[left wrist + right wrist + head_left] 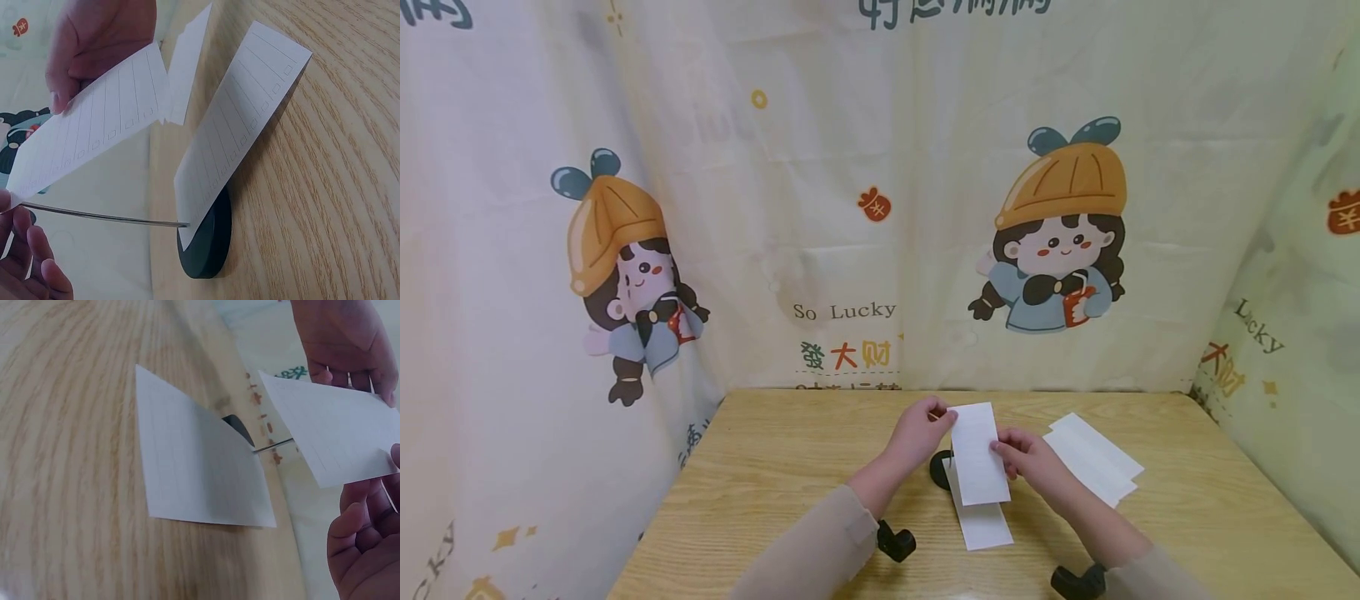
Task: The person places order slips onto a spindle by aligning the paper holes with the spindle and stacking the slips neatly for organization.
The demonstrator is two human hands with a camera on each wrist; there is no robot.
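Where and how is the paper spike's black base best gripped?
Probably the black base by its left rim, from the person's left: thick, round and bare there, while the lower slip overlaps its right and the rod is thin.

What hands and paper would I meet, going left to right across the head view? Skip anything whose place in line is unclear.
Left hand → raised white slip → right hand → loose white slips on the table.

Plain beige cloth sleeves (812,550), small black angular devices (897,543) beside both of them
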